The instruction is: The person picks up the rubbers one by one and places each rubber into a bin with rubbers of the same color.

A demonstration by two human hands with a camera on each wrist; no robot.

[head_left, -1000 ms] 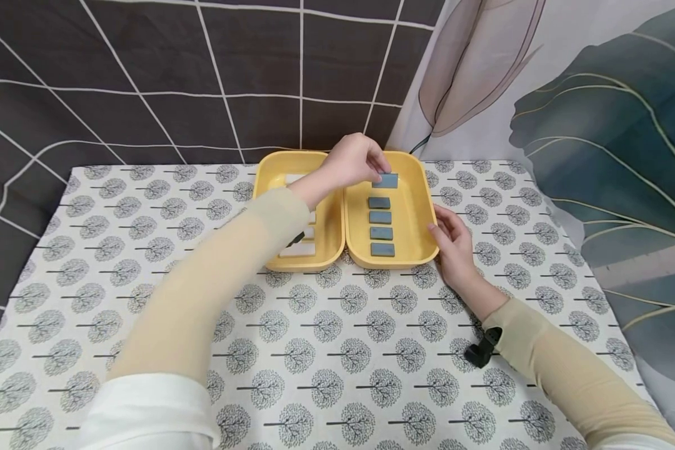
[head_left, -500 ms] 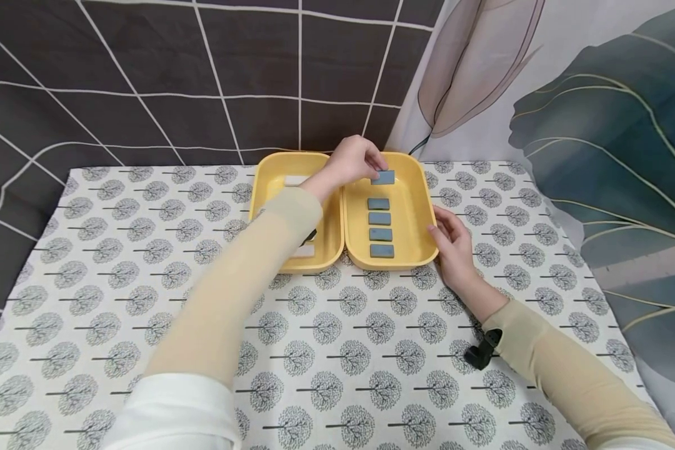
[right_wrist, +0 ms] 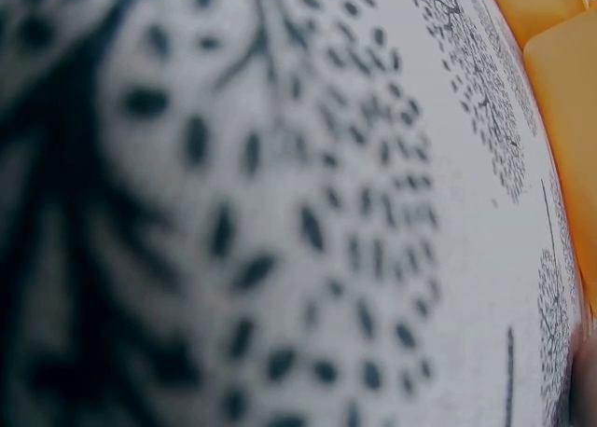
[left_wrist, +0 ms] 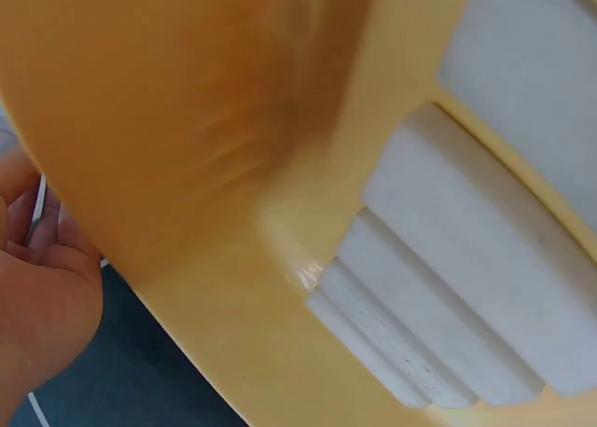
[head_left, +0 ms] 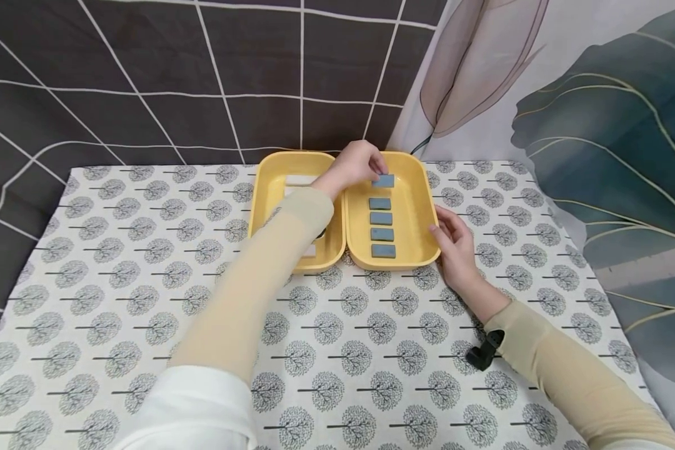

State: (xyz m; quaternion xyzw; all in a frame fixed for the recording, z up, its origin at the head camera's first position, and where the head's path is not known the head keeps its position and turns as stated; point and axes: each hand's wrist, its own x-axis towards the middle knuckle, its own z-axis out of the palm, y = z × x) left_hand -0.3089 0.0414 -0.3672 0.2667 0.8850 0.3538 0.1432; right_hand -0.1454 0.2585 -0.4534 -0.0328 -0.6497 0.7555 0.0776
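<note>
My left hand (head_left: 355,165) reaches over the far end of the right yellow tray (head_left: 419,206) and pinches a blue-grey tile (head_left: 384,181) by its left side. Nearer me in that tray, several similar tiles (head_left: 381,218) lie in a column. With the thumb at the rim and the fingers outside, my right hand (head_left: 455,250) grips the tray's right side. Under my left forearm, the left yellow tray (head_left: 263,187) holds white tiles (head_left: 300,180), partly covered by the sleeve. The left wrist view shows these white tiles (left_wrist: 485,241) in a row, close up.
Both trays stand side by side near the back of a table with a tree-patterned cloth (head_left: 326,356). Behind them hangs a dark gridded curtain (head_left: 259,62). A black wrist camera (head_left: 484,350) sits on my right forearm.
My left forearm has swung to the right, with the pinched blue-grey tile shifting only slightly over the tray's far end. My right hand has stayed at the rim.
</note>
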